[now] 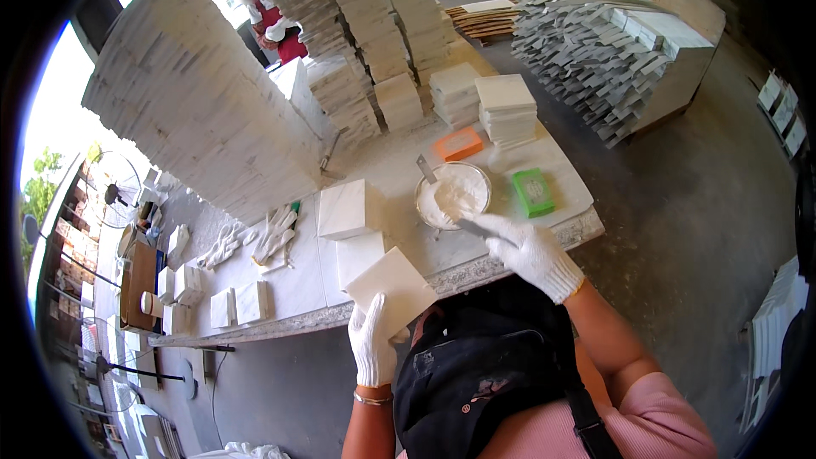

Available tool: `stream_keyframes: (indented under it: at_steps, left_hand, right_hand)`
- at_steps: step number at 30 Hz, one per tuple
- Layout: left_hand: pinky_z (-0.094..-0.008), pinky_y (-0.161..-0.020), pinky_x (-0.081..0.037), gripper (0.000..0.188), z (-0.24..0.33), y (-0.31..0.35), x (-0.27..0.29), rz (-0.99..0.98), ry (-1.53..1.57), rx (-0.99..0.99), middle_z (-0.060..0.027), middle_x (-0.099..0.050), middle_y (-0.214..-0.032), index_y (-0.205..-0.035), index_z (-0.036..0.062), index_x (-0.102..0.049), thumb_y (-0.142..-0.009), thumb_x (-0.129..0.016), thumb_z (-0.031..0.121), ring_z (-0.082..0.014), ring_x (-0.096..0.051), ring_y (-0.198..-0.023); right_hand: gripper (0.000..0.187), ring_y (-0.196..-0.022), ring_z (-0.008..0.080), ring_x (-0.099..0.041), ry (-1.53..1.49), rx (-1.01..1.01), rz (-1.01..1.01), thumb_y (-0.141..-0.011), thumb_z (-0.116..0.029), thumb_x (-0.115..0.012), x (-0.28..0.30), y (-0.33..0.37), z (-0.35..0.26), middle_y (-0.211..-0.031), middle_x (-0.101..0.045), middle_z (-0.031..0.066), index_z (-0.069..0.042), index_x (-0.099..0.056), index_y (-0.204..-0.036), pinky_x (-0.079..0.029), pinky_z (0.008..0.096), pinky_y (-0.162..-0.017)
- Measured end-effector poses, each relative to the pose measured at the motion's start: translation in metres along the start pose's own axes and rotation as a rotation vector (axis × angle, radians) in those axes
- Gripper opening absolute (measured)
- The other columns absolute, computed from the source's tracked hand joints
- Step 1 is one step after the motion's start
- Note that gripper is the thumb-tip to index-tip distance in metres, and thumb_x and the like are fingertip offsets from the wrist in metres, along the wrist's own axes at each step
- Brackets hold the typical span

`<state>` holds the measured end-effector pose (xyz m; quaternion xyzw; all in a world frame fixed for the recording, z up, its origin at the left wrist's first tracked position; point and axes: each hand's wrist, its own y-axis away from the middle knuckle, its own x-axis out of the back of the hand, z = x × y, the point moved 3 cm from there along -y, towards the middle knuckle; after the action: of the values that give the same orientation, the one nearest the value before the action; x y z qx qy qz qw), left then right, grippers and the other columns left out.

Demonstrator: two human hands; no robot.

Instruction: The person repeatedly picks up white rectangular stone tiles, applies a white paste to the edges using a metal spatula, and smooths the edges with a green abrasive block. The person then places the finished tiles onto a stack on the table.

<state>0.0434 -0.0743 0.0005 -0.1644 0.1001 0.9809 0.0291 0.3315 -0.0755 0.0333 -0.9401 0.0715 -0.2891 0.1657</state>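
Note:
My left hand [371, 347], in a white knit glove, is closed on the edge of a square cream-white stone tile [394, 283], tilted above the bench's front edge. In my right hand [537, 258], also gloved, is a flat-bladed putty knife [473, 227], its tip at the near rim of a round bowl. White paste [463, 187] fills the bowl [419, 211], and a second metal blade [427, 170] sticks up from its far side. Beyond the held tile, a white tile [360, 257] lies flat before a block of stacked tiles [343, 207]. A green box [533, 193] is right of the bowl; an orange block [459, 144] sits behind it.
Tall tile stacks [204, 93] crowd the back and left of the stone-topped bench [293, 293]. Spare gloves [274, 235] and small stone blocks [252, 303] lie at left. A person [276, 21] stands behind the stacks. Grey slabs [586, 59] are piled far right; a fan [113, 193] is left.

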Motion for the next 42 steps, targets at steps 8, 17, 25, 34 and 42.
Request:
stream_keyframes:
  at_steps: [8,17,25,34,42]
  left_hand:
    - [-0.0161,-0.043,-0.05,0.032,-0.025,0.0,-0.019,0.038,0.393,0.431,-0.0084,-0.073,-0.098,-0.123,0.0031,-0.059,-0.103,-0.062,0.028,-0.0099,-0.069,-0.067]
    - [-0.021,-0.047,-0.051,0.034,-0.05,-0.005,-0.009,0.074,0.347,0.371,-0.0136,-0.07,-0.099,-0.122,-0.0002,-0.058,-0.103,-0.061,0.028,-0.0185,-0.069,-0.065]
    - [-0.021,-0.042,-0.038,0.028,-0.03,0.007,-0.014,-0.053,0.133,0.309,-0.0058,-0.065,-0.079,-0.109,0.0001,-0.064,-0.104,-0.061,0.028,-0.0114,-0.057,-0.051]
    - [-0.0237,-0.04,-0.048,0.032,-0.061,-0.001,-0.008,-0.099,0.447,0.706,-0.0108,-0.071,-0.09,-0.12,0.0022,-0.06,-0.105,-0.058,0.03,-0.0144,-0.064,-0.059]
    - [-0.0302,-0.04,-0.049,0.089,-0.029,-0.003,0.012,-0.233,0.197,0.588,-0.0228,-0.069,-0.067,-0.09,-0.0056,-0.069,-0.104,-0.025,0.071,-0.0273,-0.063,-0.048]
  right_hand:
    - [0.027,-0.077,0.0382,-0.07,0.615,-0.071,-0.123,-0.095,-0.034,-0.059,-0.025,-0.071,0.099,-0.086,-0.073,0.0182,-0.018,-0.074,-0.112,-0.054,0.0535,-0.07]
    - [0.047,-0.107,0.0364,-0.066,0.178,0.169,0.004,-0.09,-0.038,-0.073,-0.008,-0.015,-0.028,-0.115,-0.069,0.0178,-0.016,-0.066,-0.131,-0.052,0.0458,-0.093]
    - [0.044,-0.096,0.0365,-0.066,0.324,0.006,0.016,-0.089,-0.023,-0.072,-0.038,0.02,0.003,-0.111,-0.068,0.0135,-0.011,-0.065,-0.13,-0.054,0.0471,-0.083]
    - [0.058,-0.112,0.0347,-0.062,0.123,0.336,-0.192,-0.073,-0.02,-0.085,-0.045,0.026,-0.005,-0.127,-0.062,0.0114,-0.019,-0.069,-0.128,-0.052,0.045,-0.096]
    - [0.025,-0.081,0.0285,-0.067,-0.07,0.196,-0.157,-0.08,-0.029,-0.083,-0.059,0.011,-0.006,-0.085,-0.07,0.0068,-0.014,-0.076,-0.099,-0.054,0.0385,-0.073]
